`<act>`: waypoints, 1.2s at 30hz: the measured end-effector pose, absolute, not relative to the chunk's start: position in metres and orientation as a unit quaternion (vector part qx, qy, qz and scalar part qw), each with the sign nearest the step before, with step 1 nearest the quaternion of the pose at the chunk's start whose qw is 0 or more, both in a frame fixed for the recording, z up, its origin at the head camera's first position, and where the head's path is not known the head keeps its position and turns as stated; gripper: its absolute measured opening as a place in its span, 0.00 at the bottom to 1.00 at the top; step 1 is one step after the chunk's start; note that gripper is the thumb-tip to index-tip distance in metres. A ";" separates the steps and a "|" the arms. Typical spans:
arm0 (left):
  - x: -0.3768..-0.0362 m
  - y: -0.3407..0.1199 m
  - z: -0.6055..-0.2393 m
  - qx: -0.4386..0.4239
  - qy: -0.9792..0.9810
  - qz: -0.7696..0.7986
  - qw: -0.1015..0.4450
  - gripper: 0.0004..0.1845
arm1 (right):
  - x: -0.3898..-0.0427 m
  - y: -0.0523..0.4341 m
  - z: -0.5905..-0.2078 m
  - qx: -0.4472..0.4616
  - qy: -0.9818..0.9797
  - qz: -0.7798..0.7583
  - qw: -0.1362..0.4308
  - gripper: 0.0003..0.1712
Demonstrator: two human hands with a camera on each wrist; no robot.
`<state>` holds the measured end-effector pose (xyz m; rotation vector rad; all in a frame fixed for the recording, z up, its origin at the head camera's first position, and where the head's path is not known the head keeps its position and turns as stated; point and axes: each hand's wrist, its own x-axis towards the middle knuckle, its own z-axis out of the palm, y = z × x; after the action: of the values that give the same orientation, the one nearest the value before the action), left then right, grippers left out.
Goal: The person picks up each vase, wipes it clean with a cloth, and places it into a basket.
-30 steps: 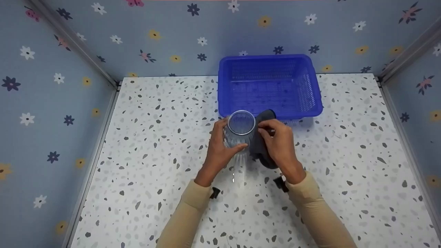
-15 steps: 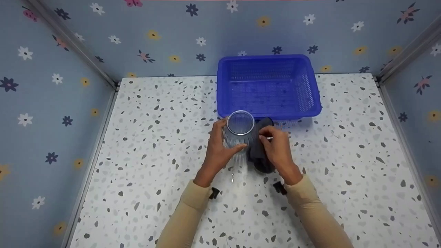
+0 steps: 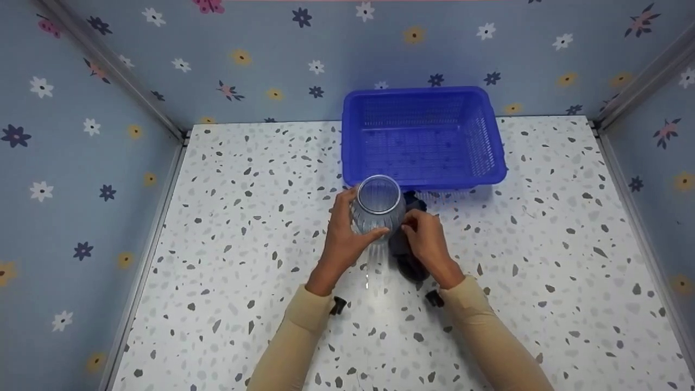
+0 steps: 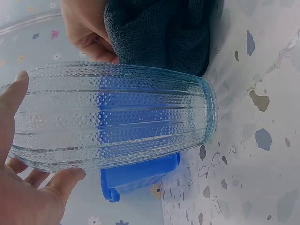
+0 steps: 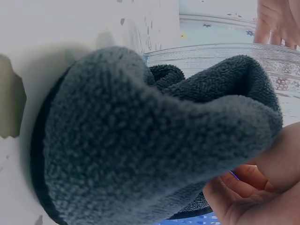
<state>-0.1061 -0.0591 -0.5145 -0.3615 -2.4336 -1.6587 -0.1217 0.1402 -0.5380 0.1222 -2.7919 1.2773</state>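
Clear glass shapes the vase (image 3: 376, 219) we see upright on the bench (image 3: 260, 217), the left hand (image 3: 343, 234) with fingers curled round it, the right hand (image 3: 428, 239) pinching a dark cloth (image 5: 140, 136) beside it.

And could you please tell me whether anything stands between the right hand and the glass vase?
Yes, partly: the dark cloth held by the right hand stands between that hand and the lower part of the glass vase. Whether it does so higher up, I cannot tell. Nothing visible separates the left hand from the vase.
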 end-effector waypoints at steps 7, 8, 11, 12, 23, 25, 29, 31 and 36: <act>-0.106 -0.059 -0.514 -0.117 -0.819 -0.556 0.081 0.48 | -0.120 0.143 -0.532 0.035 -0.906 0.421 0.033 0.03; -0.106 -0.059 -0.514 -0.116 -0.819 -0.557 0.079 0.48 | -0.120 0.144 -0.529 0.035 -0.904 0.425 0.038 0.03; -0.106 -0.058 -0.514 -0.112 -0.818 -0.559 0.075 0.49 | -0.117 0.147 -0.518 0.040 -0.893 0.445 0.062 0.04; -0.105 -0.058 -0.514 -0.111 -0.818 -0.559 0.075 0.49 | -0.117 0.147 -0.513 0.043 -0.887 0.454 0.072 0.04; -0.107 -0.058 -0.515 -0.117 -0.821 -0.551 0.090 0.49 | -0.113 0.140 -0.463 0.064 -0.867 0.475 0.138 0.04; -0.107 -0.058 -0.515 -0.118 -0.822 -0.549 0.092 0.49 | -0.113 0.138 -0.459 0.072 -0.869 0.467 0.150 0.04; -0.107 -0.058 -0.515 -0.120 -0.822 -0.548 0.097 0.48 | -0.114 0.137 -0.455 0.080 -0.870 0.460 0.157 0.04; -0.108 -0.058 -0.515 -0.122 -0.822 -0.547 0.097 0.48 | -0.114 0.137 -0.454 0.081 -0.870 0.460 0.156 0.04; -0.107 -0.059 -0.515 -0.120 -0.823 -0.547 0.092 0.48 | -0.114 0.138 -0.457 0.086 -0.872 0.459 0.150 0.04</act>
<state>-0.1074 -0.0588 -0.5153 -0.3573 -2.4453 -1.6258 -0.1140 0.1383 -0.4565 0.2478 -2.5043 1.3179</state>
